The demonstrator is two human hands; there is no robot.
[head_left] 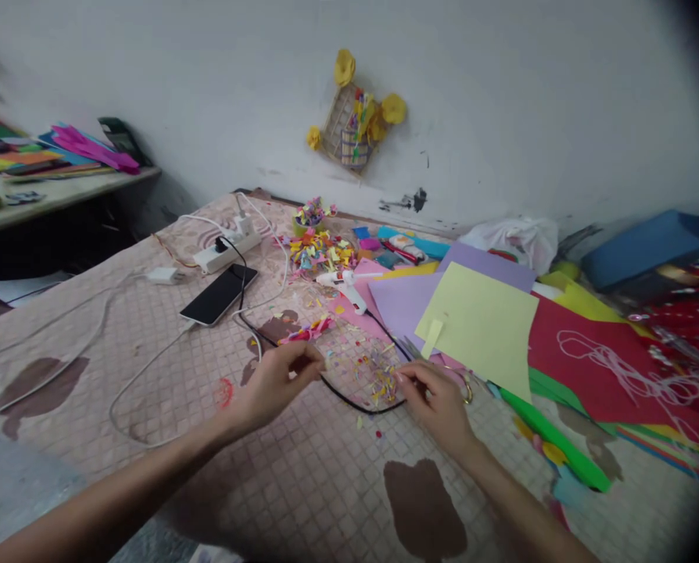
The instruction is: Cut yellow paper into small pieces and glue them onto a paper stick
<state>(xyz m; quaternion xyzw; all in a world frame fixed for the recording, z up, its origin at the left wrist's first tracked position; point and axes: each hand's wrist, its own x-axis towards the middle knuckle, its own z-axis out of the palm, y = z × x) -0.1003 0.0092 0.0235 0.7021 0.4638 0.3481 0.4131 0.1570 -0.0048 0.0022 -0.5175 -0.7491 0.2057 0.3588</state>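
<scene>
My left hand (276, 383) is over the table with its thumb and fingers pinched together; a small pale bit may be at the fingertips, too small to name. Facing it, my right hand (437, 407) is also closed in a pinch, and what it holds, if anything, cannot be made out. Between the hands runs a black cord (361, 408), looping on the table from the white glue gun (349, 289). Tiny coloured paper scraps (378, 375) lie scattered beside the right fingertips. Pink paper strips (307, 330) rest just beyond my left hand. Scissors (411, 348) lie partly hidden behind my right hand.
A phone (220, 295) and a power strip (226, 249) with trailing white cables lie at left. Cut paper pieces (320, 252) are heaped at the back near a small pot (307, 223). Coloured sheets (482, 320), white string (607, 363) and a blue box (648, 250) fill the right side.
</scene>
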